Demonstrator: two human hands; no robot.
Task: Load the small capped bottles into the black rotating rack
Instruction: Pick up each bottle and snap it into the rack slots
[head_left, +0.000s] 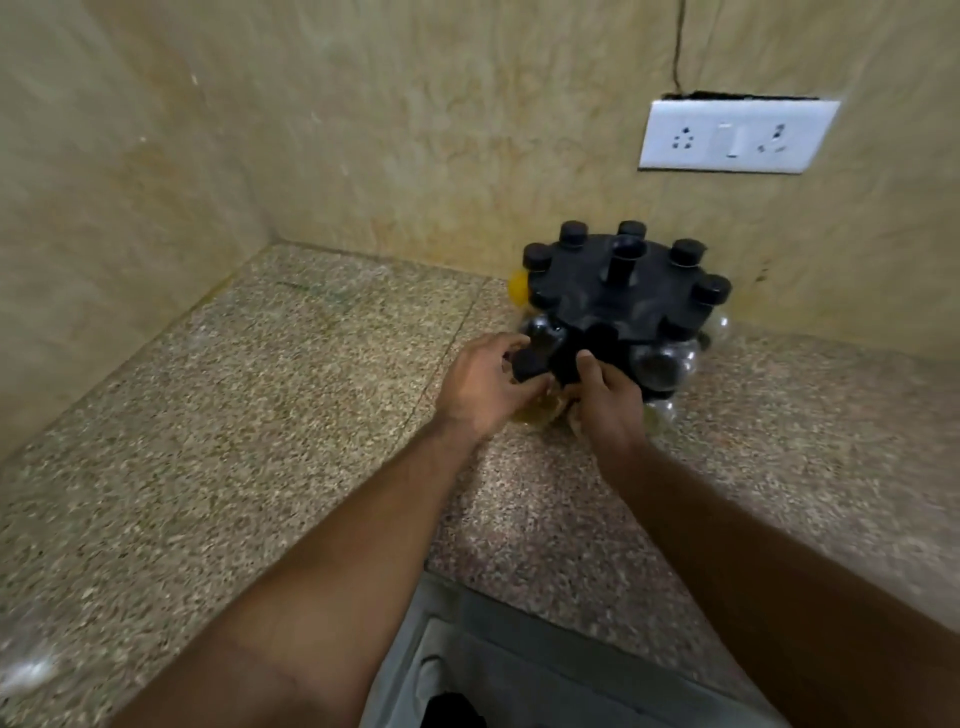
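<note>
The black rotating rack stands on the speckled stone counter near the back wall. Several black-capped clear bottles hang in the slots round its rim. One more small bottle with a black cap is tilted at the rack's near left edge. My left hand is wrapped around that bottle. My right hand presses against its cap side from the right, thumb up against the rack. The bottle's clear body is mostly hidden between my hands.
A white socket and switch plate is on the wall above the rack. Something yellow shows behind the rack's left side. Walls close the counter at left and back. The counter's front edge runs below my arms.
</note>
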